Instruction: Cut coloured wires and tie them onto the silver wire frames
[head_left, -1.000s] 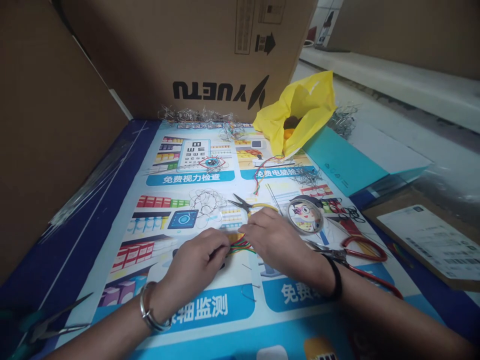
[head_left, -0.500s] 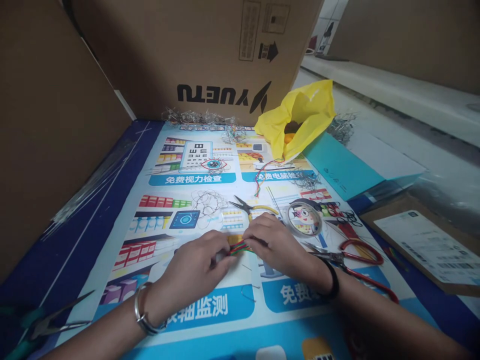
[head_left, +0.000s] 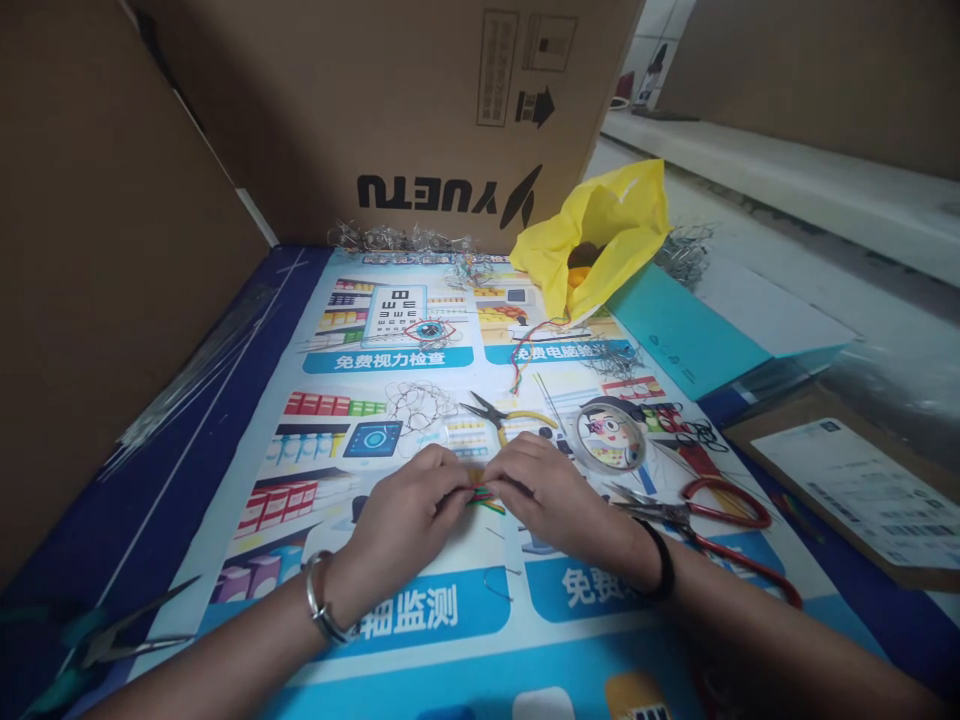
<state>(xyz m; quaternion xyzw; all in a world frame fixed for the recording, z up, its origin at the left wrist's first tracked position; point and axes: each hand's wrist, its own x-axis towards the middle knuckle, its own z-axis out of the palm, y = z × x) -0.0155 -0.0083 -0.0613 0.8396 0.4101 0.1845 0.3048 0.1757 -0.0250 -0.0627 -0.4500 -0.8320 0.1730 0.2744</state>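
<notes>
My left hand (head_left: 405, 520), a silver bangle on its wrist, and my right hand (head_left: 551, 495), a black band on its wrist, meet over the printed poster (head_left: 390, 610) on the table. Both pinch a small bundle of coloured wires (head_left: 486, 495), red, green and yellow, held between the fingertips. Just beyond my fingers lie yellow-handled pliers (head_left: 501, 415). A roll of clear tape (head_left: 611, 437) sits to the right of them.
Red-handled scissors (head_left: 705, 515) lie at right. A yellow plastic bag (head_left: 600, 235) and a teal box (head_left: 720, 330) stand behind. A large cardboard box (head_left: 420, 110) closes the back, another the left. Loose wire pieces (head_left: 416, 405) are scattered; green-handled cutters (head_left: 97, 650) lie at bottom left.
My hands have drawn closer together, so less of the wire bundle shows between them. My left hand has slid slightly right and forward.
</notes>
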